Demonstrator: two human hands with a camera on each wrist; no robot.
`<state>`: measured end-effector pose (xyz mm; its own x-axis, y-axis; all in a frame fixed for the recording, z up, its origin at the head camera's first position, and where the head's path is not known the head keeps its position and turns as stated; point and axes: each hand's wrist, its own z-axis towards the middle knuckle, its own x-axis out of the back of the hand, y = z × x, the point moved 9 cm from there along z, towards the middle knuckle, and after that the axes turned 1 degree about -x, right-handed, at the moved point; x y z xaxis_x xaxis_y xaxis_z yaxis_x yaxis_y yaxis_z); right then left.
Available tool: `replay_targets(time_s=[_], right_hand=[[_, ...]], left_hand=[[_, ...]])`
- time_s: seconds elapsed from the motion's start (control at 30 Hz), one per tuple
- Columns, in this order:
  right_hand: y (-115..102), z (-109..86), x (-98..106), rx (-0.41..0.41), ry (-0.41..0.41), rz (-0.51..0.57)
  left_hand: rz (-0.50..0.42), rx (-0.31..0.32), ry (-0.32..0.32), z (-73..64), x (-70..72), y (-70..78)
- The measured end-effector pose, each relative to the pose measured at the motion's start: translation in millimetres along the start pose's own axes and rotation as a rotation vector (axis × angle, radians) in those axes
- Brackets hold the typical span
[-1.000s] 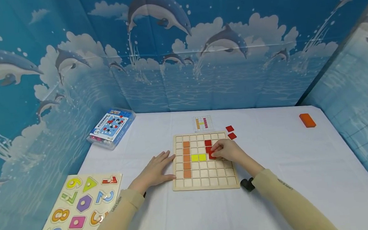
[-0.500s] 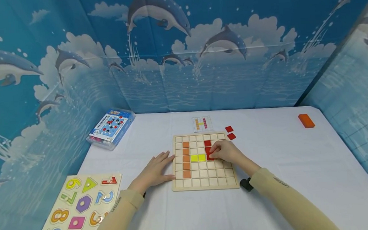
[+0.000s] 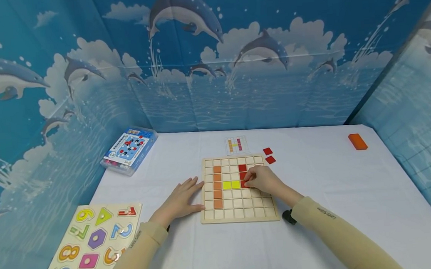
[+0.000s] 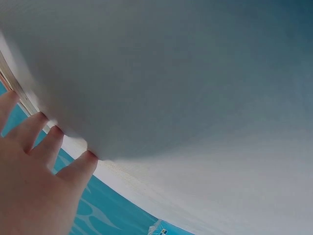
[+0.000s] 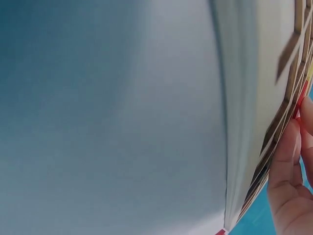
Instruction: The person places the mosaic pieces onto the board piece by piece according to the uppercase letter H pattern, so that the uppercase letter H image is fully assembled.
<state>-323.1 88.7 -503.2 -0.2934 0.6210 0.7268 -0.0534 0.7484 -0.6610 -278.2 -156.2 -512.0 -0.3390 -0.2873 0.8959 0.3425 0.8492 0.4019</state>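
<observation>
Sleeves of tan cloth run up from the near edge to both hands. The left hand point(image 3: 180, 199) lies flat on the white table point(image 3: 340, 200), fingers straight and a little spread, their tips touching the left edge of the wooden board point(image 3: 240, 214); it holds nothing. The left wrist view shows the same fingertips point(image 4: 54, 134) against the board's edge. The right hand point(image 3: 265, 180) rests on the board right of its middle, fingers curled down, pinching or pressing a red tile point(image 3: 244, 184) — how tight the hold is cannot be told. The right wrist view shows only fingers point(image 5: 288, 161) lying along the grid.

From the left: one number puzzle point(image 3: 90, 247) at the near left corner, then one blue box point(image 3: 129, 149) farther back. On the board, five orange tiles point(image 3: 217, 186) stand in one column, two yellow tiles point(image 3: 231, 185) lie side by side in the middle row, and three red tiles form a column just right of them — the lowest is the one under the fingers, touching the yellow pair. One pattern card point(image 3: 236, 144) lies just beyond the board. Two loose red tiles point(image 3: 269, 155) sit near the board's far right corner. One orange block point(image 3: 357, 141) lies well apart at the far right.
</observation>
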Motion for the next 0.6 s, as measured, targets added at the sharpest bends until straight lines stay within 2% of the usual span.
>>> replay_targets(time_s=[0.17,0.3,0.6], right_hand=[[0.7,-0.2,0.2,-0.023,-0.019,0.012],[5.3,-0.6,8.7,-0.066,-0.023,0.078],[23.8,6.4,46.3,-0.114,0.08,0.132]], left_hand=[[-0.001,0.001,0.003,-0.6,0.1,-0.8],[-0.003,-0.002,0.005,-0.8,-0.8,-1.4],[0.002,-0.004,0.002,0.0,-0.9,-1.2]])
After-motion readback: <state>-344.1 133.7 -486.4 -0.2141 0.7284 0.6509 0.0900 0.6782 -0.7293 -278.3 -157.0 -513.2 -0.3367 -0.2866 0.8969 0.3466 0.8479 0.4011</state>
